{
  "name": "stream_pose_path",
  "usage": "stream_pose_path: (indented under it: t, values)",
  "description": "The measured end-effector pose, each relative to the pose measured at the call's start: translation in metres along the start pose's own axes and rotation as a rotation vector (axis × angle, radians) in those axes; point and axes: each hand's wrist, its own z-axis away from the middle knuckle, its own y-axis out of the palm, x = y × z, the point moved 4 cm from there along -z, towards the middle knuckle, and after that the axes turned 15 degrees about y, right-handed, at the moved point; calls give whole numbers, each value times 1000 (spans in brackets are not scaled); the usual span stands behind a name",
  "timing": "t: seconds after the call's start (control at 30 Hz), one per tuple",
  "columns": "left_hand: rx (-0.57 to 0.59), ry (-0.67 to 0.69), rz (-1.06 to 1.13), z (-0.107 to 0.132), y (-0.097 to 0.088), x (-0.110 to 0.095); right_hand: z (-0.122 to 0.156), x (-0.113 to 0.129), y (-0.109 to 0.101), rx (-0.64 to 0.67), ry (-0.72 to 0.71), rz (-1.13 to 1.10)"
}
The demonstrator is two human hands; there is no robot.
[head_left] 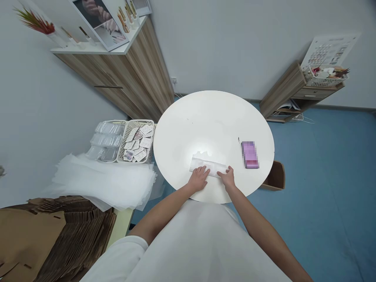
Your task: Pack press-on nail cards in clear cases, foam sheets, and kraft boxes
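A white sheet (213, 166), folded into a long flat strip, lies near the front of the round white table (211, 105). Its material, paper or thin foam, I cannot make out, and a small paler rectangle shows on its middle. My left hand (198, 179) rests on the strip's left half, fingers stretched out and a little apart. At the right end, my right hand (228, 178) grips the sheet's edge between thumb and fingers. To the right of that hand lies a purple rectangular object (250, 155), blurred by pixelation.
Left of the table stand a basket of printed cards (137, 141) and a basket of clear plastic packets (107, 137). Nearer are a stack of white sheets (102, 180) and folded brown cardboard (73, 239). A brown bin (276, 176) sits on the floor at right.
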Motion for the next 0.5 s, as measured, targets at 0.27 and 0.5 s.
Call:
stream_pose_path:
  t: [0.27,0.5]
  values:
    - [0,27,-25,1,-1,4,-5,25,-4,149,-76,-77]
    - [-7,35,-35,2,2,5,-3,16,-5,162,55,-280]
